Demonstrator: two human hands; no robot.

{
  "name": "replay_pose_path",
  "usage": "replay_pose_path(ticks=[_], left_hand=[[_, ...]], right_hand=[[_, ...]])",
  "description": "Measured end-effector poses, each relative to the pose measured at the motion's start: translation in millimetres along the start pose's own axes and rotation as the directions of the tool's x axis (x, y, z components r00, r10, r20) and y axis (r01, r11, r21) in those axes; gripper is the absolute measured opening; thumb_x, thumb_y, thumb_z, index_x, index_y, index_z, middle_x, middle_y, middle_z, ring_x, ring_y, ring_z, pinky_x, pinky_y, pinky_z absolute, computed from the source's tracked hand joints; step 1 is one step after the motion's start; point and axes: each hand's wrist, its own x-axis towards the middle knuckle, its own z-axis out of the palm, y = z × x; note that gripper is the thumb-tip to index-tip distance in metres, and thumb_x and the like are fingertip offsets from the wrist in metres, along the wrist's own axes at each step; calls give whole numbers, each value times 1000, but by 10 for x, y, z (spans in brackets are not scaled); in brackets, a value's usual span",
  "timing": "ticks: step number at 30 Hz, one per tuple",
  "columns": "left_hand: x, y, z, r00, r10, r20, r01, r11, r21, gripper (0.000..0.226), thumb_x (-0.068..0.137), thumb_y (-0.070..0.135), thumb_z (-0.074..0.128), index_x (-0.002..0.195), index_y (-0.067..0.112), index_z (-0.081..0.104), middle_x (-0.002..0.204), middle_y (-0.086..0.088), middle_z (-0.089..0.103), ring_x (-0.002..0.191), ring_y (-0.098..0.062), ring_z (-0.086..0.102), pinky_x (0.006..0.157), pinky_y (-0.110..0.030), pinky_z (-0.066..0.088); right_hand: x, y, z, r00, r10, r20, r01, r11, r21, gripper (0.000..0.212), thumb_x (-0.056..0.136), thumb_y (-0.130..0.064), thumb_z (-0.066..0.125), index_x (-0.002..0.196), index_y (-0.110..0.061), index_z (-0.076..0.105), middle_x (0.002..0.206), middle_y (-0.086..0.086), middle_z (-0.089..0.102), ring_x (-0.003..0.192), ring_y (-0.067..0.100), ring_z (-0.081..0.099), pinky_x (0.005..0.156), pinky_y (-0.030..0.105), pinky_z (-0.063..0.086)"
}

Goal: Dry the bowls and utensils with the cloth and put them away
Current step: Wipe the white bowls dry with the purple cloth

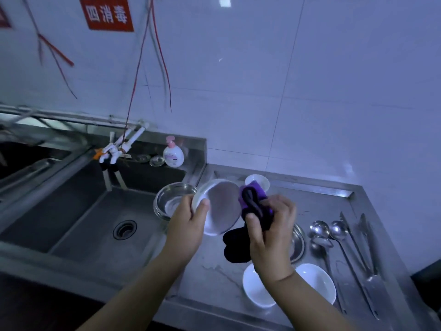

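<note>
here the left hand (188, 220) grips a steel bowl (218, 207) by its rim, thumb on the near edge, holding it tilted above the counter (329, 199) with its flat underside turned toward the camera. the right hand (272, 231) is closed around a bunched purple cloth (254, 203), pressing it against the bowl's right edge; a dark tail of the cloth hangs down below the bowl. just left of the held bowl, a second steel bowl (173, 199) sits upright at the edge of the sink (83, 211). behind the cloth a small white bowl (259, 181) rests near the counter's back lip. under the right wrist, a steel dish (298, 242) lies flat on the counter, partly hidden. nearer the camera two white bowls (317, 281) stand side by side, the left one half covered by the forearm. to the right lie ladles (328, 231) and tongs (365, 235), handles pointing toward the camera. a soap bottle (173, 154) with a pink pump stands at the sink's back corner, near the tap (114, 151).
</note>
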Motion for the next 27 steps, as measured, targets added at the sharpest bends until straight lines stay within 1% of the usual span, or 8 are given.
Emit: replay_pose_path(ticks=[2,4,8,14,18,22,24,27], left_hand=[[-3,40,22,1000,18,1,-18,996,-91,15,95,35,47,89,25,56,82,5,65,78,-4,61,67,-16,48],[-14,101,64,999,41,-6,-42,986,-163,14,97,29,47,90,21,55,77,9,66,70,4,61,60,-8,44],[-21,223,103,999,38,-18,-41,942,-333,18,98,23,45,86,10,51,68,14,67,65,2,63,58,-9,46],[111,297,-62,995,75,63,-46,926,-376,20,94,34,51,88,15,53,70,13,65,69,0,63,61,-11,48],[188,268,-222,985,157,68,-136,960,-243,10,97,21,50,88,21,56,69,18,62,63,7,55,62,-7,42],[244,231,-416,966,199,165,-184,978,-99,18,85,41,47,87,26,57,72,25,62,67,6,56,60,-8,40],[268,220,-459,971,184,155,-173,981,-82,24,81,45,45,85,25,57,72,21,63,66,3,56,62,-15,42],[276,194,-451,986,144,82,-133,983,-127,27,79,43,47,84,18,56,68,10,60,65,-3,54,66,-26,43]], right_hand=[[-36,-97,111,992,-59,109,62,998,-30,26,87,-35,56,106,-17,50,106,-3,39,104,-1,42,92,8,32],[-81,-182,216,967,-100,233,132,983,-127,24,86,-30,55,103,-14,59,103,7,54,96,13,53,86,16,40],[-133,-364,294,933,-122,339,211,949,-237,35,94,-28,41,105,-10,69,105,6,63,98,25,60,89,34,41],[-209,-470,423,896,-184,404,269,949,-165,53,86,-21,47,138,-9,47,131,3,54,115,21,50,105,36,33],[-107,-137,379,757,-472,451,625,725,-290,48,81,-15,70,127,-9,59,115,10,64,109,28,57,108,38,34],[108,125,273,583,-595,553,807,499,-315,47,74,-19,76,120,-17,63,106,7,69,107,27,62,105,43,41],[83,82,327,607,-585,537,791,511,-337,48,74,-22,76,119,-16,60,103,8,70,105,27,64,104,43,42],[-132,-149,532,740,-501,449,668,624,-405,33,80,-24,73,110,-11,68,98,9,70,94,28,64,98,43,44]])
